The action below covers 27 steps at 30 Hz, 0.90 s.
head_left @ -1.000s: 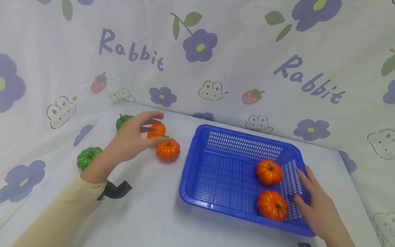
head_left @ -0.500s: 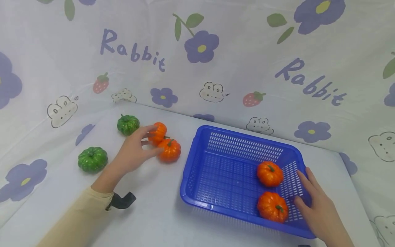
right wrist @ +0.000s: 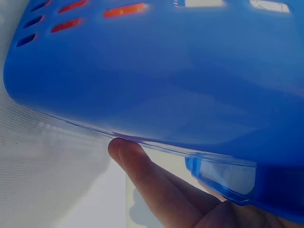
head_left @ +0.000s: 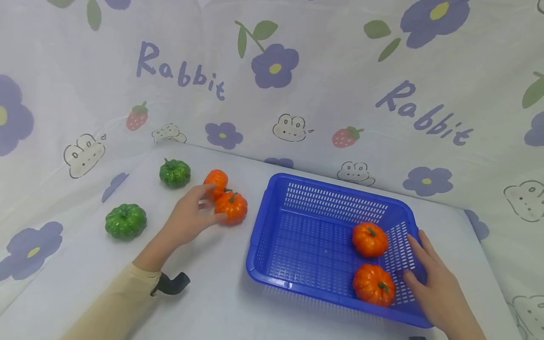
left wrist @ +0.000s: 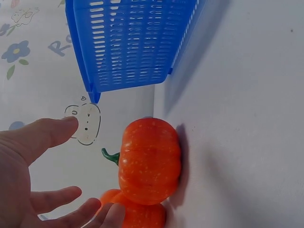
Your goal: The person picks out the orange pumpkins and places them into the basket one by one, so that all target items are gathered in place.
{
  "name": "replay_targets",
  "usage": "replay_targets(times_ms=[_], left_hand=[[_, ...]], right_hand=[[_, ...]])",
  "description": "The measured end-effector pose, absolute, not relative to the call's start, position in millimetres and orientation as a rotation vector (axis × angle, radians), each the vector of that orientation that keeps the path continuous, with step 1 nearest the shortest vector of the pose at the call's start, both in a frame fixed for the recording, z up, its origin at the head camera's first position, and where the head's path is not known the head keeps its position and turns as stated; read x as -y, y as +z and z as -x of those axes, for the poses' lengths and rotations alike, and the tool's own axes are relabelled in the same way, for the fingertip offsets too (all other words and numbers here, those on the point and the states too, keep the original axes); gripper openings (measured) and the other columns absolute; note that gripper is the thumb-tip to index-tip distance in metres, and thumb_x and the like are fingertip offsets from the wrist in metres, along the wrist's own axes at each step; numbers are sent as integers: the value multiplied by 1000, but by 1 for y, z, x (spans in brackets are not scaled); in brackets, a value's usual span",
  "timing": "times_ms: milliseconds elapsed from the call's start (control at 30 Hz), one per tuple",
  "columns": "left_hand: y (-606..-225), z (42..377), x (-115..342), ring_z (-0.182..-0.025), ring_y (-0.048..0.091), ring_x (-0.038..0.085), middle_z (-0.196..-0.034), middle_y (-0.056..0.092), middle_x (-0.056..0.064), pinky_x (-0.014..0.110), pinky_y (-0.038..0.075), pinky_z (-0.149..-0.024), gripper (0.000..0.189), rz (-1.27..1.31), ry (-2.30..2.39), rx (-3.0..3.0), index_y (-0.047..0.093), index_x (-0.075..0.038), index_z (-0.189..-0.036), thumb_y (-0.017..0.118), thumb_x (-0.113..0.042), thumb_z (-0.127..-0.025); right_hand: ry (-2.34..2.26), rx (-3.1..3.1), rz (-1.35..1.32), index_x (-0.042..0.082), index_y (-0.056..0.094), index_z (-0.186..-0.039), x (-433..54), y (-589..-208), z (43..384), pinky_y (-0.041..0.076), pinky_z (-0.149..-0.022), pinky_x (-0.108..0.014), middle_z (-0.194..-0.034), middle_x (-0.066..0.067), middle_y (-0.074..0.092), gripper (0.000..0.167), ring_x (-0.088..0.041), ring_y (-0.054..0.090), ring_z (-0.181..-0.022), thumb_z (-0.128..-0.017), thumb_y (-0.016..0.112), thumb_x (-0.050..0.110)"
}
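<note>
My left hand (head_left: pixel 189 215) is beside two small orange pumpkins, thumb and fingers spread apart. The nearer pumpkin (head_left: pixel 231 208) has a green stem and lies in front of the gap between thumb and fingers. Behind it, the farther pumpkin (head_left: pixel 216 180) is partly covered by my fingertips. In the left wrist view, the nearer pumpkin (left wrist: pixel 149 161) sits beyond the open palm. At the right, my right hand (head_left: pixel 442 288) holds the end of a blue plastic basket (head_left: pixel 289 283), thumb over the rim and fingers along the outside. Inside are an orange pumpkin (head_left: pixel 369 240) and another pumpkin (head_left: pixel 374 285) closer to me.
Two green pumpkins lie on the white table left of my hand: one green pumpkin (head_left: pixel 175 173) toward the back, another green pumpkin (head_left: pixel 125 221) nearer. A patterned cloth (head_left: pixel 323 85) hangs behind the table. A black strap (head_left: pixel 172 283) sticks out from my left wrist.
My left hand has come down and toward me from above the orange pumpkins to their left side, uncovering both green pumpkins. The right hand and basket have stayed put.
</note>
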State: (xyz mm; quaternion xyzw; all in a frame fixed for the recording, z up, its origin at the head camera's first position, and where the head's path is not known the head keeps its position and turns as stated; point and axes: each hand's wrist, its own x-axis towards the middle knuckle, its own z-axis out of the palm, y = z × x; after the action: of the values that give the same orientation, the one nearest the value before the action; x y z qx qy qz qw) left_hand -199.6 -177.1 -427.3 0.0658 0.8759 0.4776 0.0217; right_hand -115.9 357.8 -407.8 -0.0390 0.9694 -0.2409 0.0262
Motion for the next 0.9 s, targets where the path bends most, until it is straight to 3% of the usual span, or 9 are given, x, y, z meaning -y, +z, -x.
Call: replay_targets(times_ms=[900], left_hand=[[-441,203,173,-141,53,45,-159,47,24,58,49,-114,77,-166,1500,-2712,43,2,-160,83,-20,-97]], right_hand=[[-733,-3023,138,5,22,-172,-358,-410,114,30,-106,-86,-179,-23,5,78,-67,27,-148,-106,62,10]])
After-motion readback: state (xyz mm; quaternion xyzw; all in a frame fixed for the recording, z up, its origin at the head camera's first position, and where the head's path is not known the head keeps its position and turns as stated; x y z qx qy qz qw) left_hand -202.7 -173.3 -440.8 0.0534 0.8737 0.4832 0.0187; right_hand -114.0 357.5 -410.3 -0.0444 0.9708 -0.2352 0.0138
